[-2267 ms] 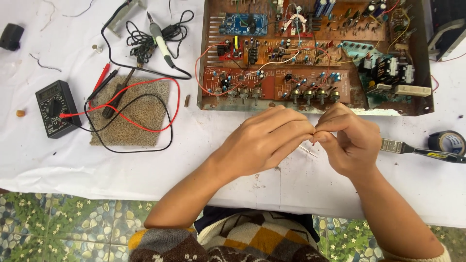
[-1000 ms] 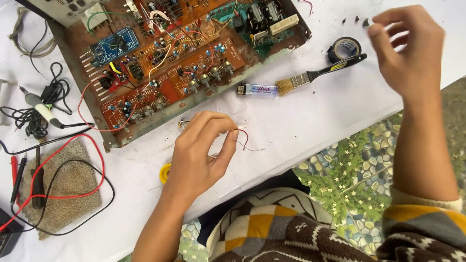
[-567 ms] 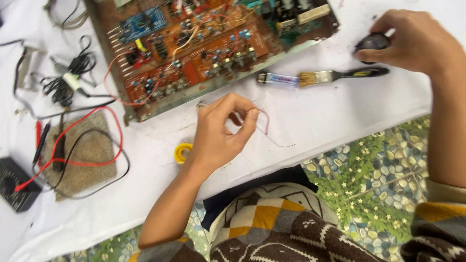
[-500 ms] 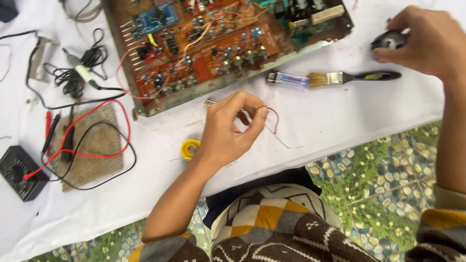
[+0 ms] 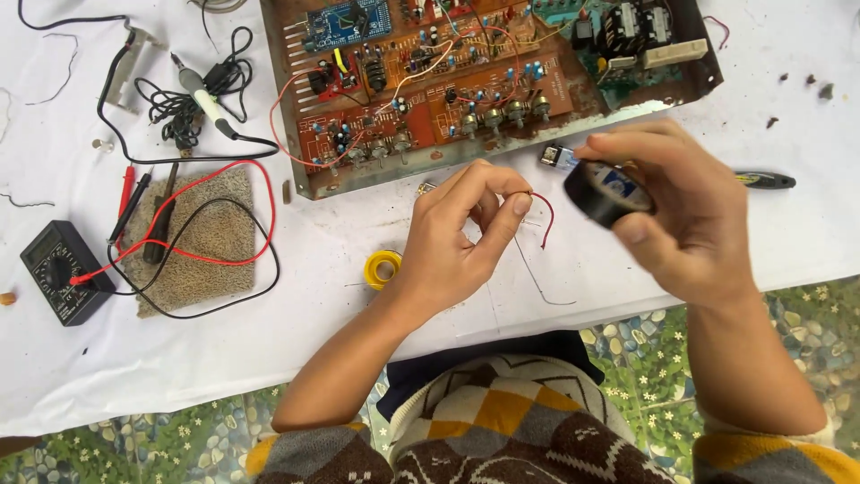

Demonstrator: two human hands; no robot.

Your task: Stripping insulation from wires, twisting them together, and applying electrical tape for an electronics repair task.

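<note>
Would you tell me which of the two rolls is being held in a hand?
The black tape roll, gripped by the right hand; the small yellow roll lies untouched on the white cloth.

- circuit board (image 5: 484, 85), rusty-brown, at table's far edge
- multimeter (image 5: 64, 272), black, red and black leads
- soldering iron (image 5: 204, 94)
- yellow reel (image 5: 383, 268)
- brown pad (image 5: 204, 240)

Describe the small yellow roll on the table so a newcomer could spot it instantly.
Start at the big orange circuit board at the top of the white table. Come down past its front edge to the left hand; the yellow roll lies flat beside the wrist. It is the only yellow ring; the black tape roll is in the right hand.
</note>
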